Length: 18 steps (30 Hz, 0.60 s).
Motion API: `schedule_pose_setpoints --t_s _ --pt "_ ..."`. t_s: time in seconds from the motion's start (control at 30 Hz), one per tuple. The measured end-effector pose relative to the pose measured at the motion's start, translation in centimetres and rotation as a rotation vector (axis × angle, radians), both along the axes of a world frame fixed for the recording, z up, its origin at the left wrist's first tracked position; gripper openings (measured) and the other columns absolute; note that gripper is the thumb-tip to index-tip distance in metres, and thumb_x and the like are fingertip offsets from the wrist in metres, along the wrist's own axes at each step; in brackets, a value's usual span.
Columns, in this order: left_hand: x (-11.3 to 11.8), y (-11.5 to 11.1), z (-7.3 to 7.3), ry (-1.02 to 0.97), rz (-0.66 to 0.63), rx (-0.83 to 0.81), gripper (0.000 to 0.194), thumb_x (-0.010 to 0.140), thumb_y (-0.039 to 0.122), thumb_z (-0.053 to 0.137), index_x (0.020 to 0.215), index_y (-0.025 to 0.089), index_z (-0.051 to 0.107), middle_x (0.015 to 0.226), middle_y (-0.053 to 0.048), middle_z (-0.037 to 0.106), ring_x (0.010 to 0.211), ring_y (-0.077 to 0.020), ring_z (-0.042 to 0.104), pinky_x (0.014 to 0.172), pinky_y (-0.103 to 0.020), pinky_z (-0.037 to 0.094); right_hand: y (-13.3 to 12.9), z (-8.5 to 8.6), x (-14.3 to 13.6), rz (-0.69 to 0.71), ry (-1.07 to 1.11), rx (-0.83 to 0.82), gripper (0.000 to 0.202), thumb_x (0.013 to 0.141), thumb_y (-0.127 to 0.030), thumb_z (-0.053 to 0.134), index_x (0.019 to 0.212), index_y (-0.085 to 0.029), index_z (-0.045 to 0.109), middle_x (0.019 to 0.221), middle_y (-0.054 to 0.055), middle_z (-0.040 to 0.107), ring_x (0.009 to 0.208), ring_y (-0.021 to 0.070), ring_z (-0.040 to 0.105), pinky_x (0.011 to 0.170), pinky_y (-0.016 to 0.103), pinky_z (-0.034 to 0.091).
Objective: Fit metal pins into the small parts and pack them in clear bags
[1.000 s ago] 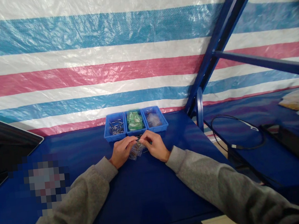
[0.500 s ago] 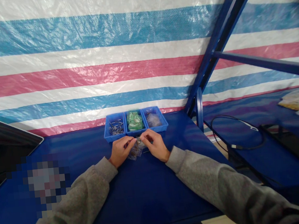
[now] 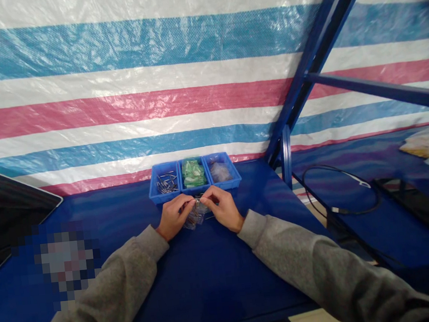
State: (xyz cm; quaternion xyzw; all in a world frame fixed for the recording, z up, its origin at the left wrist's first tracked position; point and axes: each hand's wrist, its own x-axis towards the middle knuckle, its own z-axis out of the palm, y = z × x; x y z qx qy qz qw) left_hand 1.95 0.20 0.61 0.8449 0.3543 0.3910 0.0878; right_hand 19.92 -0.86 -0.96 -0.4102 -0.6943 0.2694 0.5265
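My left hand (image 3: 176, 216) and my right hand (image 3: 221, 208) pinch the top edge of a small clear plastic bag (image 3: 194, 217) between thumbs and fingers. Thin metal pieces show through the plastic; their exact kind is too small to tell. A slim metal piece also shows beneath my right fingers. Just beyond my hands stand three blue bins in a row. The left bin (image 3: 152, 190) has loose metal pins or screws (image 3: 167, 183), the middle one green packets (image 3: 193, 173), and the right bin (image 3: 235, 183) clear plastic bags (image 3: 220, 171).
At the left stands a dark screen (image 3: 11, 216) with a pale frame, near a blurred-out patch. A blue metal frame post (image 3: 304, 71) rises at the right. Beyond it lie a black cable (image 3: 341, 213) and a dark flat device (image 3: 412, 207). Striped sheeting (image 3: 137, 107) hangs behind the table.
Almost nothing differs. Both hands stay on the bag at the same spot, with only a slight shift of the fingers at its top edge.
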Motion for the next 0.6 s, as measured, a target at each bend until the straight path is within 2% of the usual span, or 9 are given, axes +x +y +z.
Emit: schedule_pose_setpoints --t_s 0.33,0.6 --pt "0.04 -0.11 0.29 -0.013 -0.005 -0.014 0.018 0.089 0.027 0.047 0.084 0.015 0.060 0.072 -0.002 0.060 0.063 -0.0105 0.054 0.062 -0.022 0.043 -0.35 0.62 0.08 0.049 0.013 0.007 0.020 0.089 -0.033 0.048 0.084 -0.019 0.062 0.080 0.004 0.058 0.069 0.0140 0.052 0.061 0.026 0.042" --pt "0.06 -0.12 0.19 0.003 -0.017 -0.011 0.017 0.089 0.026 0.047 0.085 0.015 0.060 0.074 -0.002 0.061 0.065 -0.0109 0.055 0.063 -0.023 0.043 -0.22 0.34 -0.06 0.041 -0.016 0.017 0.019 0.087 -0.032 0.050 0.079 -0.019 0.060 0.074 0.002 0.055 0.065 0.0134 0.050 0.059 0.025 0.041"
